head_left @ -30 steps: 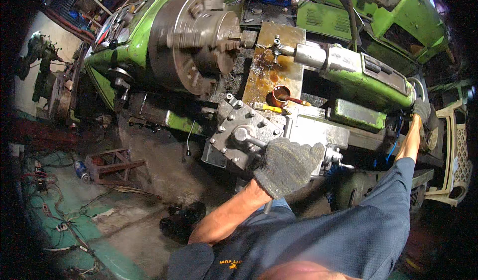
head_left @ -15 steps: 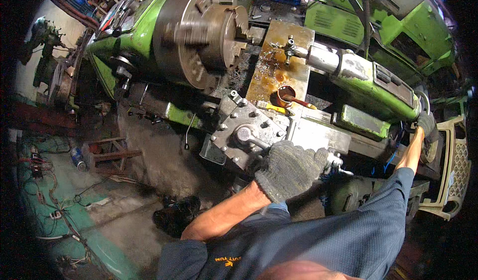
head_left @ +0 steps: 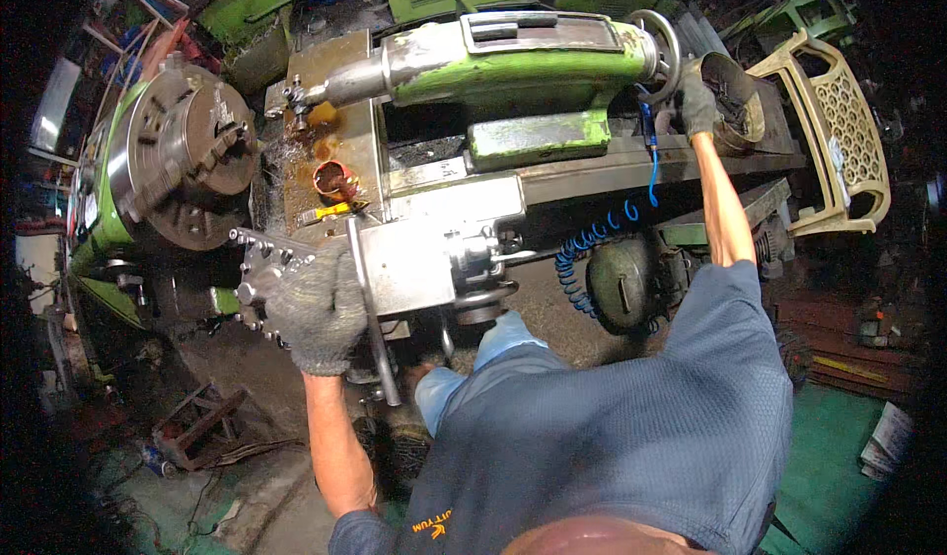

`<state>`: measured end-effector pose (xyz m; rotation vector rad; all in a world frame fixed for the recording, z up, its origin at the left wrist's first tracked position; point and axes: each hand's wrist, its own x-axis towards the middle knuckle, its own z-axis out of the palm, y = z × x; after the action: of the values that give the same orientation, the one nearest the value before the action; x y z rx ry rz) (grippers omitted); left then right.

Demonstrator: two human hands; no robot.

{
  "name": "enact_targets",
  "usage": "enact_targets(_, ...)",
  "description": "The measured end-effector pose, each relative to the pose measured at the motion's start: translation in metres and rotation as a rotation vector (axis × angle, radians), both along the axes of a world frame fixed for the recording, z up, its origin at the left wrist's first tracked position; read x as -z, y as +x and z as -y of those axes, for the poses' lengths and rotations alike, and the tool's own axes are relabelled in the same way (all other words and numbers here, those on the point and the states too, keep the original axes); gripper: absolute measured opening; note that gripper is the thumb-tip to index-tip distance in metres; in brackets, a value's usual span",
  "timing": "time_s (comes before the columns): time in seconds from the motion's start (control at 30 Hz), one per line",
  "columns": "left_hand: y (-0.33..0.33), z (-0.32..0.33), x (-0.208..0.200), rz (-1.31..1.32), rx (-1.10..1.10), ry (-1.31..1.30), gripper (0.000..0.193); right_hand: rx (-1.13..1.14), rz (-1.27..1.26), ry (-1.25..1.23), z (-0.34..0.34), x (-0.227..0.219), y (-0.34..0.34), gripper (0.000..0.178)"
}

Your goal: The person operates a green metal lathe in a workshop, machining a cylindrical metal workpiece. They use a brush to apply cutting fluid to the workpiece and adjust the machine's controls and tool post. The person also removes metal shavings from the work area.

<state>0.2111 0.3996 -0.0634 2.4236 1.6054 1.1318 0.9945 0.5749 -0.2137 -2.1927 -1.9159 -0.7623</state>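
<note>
Plainly, the gloved left hand [head_left: 321,308] curls its fingers partway over the bolted tool post [head_left: 258,271], its exact hold hidden; the gloved right hand [head_left: 696,109] is near the tailstock handwheel [head_left: 677,50], at its eleven o'clock, closure and grip unclear. The chuck [head_left: 158,150], seemingly spinning, stands at the left hand's eleven o'clock: best keep glove cloth well clear.
</note>
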Motion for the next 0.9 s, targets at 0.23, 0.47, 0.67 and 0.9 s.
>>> enact_targets(0.23,0.017,0.015,-0.007,-0.024,-0.189,0.073,0.016,0.052,-0.592,0.076,0.03,0.067,-0.111,0.051)
enact_targets(0.47,0.011,0.006,-0.007,-0.025,-0.2,0.025,0.017,-0.192,-1.257,0.293,-0.022,0.167,-0.06,0.077)
enact_targets(0.67,0.008,0.023,0.003,-0.076,-0.29,0.022,0.018,0.041,-1.91,0.091,0.051,0.15,-0.102,0.048)
enact_targets(0.9,0.006,0.014,0.006,-0.145,-0.277,0.221,0.017,-0.245,-2.077,0.089,0.193,0.011,-0.23,0.032)
